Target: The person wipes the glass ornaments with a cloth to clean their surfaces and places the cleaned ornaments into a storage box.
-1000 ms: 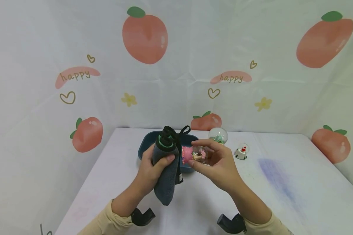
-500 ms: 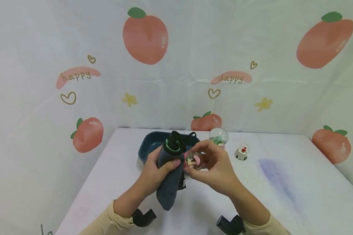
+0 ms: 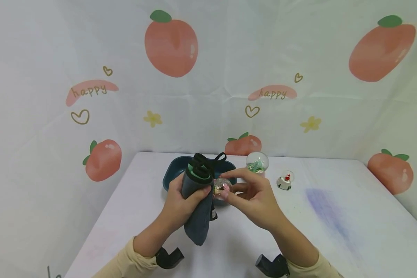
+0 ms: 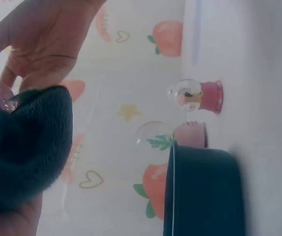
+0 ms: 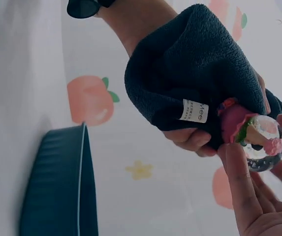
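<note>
My left hand [image 3: 179, 202] grips a folded dark blue-grey towel [image 3: 199, 226] with black trim, a loop and a white label, seen in the right wrist view. To its right, my right hand [image 3: 255, 199] holds a small snow globe [image 5: 265, 142] by its clear dome between thumb and fingers. The globe lies sideways, with its pink base against the towel and pink and cream shapes inside. In the head view the towel covers most of that base. Both hands are above the table, in front of a dark blue basin [image 3: 173, 172].
A larger snow globe [image 3: 257, 162] with green inside stands right of the basin. Farther right is a small one [image 3: 285, 180] with a white base and red figure. The left wrist view shows a red-based globe [image 4: 210, 97]. A printed white sheet [image 3: 201, 116] hangs behind the table.
My right hand has moved left with the snow globe, bringing its base in against the towel. The towel shifted right and down, then back left and slightly up.
</note>
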`<state>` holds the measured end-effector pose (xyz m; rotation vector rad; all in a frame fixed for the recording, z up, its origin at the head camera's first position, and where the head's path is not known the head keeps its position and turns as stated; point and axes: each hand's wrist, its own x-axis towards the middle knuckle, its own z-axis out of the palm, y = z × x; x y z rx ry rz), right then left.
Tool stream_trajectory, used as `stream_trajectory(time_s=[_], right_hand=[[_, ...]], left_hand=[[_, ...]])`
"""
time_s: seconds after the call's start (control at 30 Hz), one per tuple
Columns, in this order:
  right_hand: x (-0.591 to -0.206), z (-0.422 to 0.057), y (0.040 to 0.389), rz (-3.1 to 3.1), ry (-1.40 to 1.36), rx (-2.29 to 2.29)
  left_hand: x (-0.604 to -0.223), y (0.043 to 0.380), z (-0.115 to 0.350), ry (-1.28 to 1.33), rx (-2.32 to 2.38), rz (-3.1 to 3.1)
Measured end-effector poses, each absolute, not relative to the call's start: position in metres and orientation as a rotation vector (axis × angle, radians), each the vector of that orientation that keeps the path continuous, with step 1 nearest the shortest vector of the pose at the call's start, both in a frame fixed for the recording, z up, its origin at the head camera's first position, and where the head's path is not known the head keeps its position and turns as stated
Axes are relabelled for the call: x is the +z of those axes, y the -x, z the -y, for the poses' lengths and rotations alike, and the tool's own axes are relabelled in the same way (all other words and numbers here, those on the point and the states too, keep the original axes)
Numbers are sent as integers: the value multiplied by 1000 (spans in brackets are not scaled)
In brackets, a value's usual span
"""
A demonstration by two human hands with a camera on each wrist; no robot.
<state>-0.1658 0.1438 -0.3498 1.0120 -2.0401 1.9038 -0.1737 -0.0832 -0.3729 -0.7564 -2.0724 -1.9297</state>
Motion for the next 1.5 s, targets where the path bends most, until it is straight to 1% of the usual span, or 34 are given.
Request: stream_trajectory(time_s=[0.13,0.2,0.33,0.63,0.83,1.0,1.13,1.33,1.5], right_hand=[[-350,-143,167,2197,-899,1947],[-349,-143,168,2248,-891,1989],[-348,-143,168,2277,-937,1998],[-353,-143,165,2123,-1107,1727],[-352,-147,166,2208,-985,1835],[-353,-146,167,2284,-953,1962],[-352,-144,165,2276,-968,1891],[-351,-143,165,2179,-1065,1789],[-351,-144,167,2211,-988,1821]], left_hand=[[-374,173,84,753,-1863,2028],[-375,173,84,748,-1848,2023],[-375,174,84,747,-1870,2029],[-372,176,85,769,-1902,2031],[-367,172,82,754,-1894,2045],[-369,172,82,759,-1876,2052],[-371,173,83,764,-1876,2039],[-371,172,83,747,-1897,2040],[-371,171,83,738,-1867,2033]])
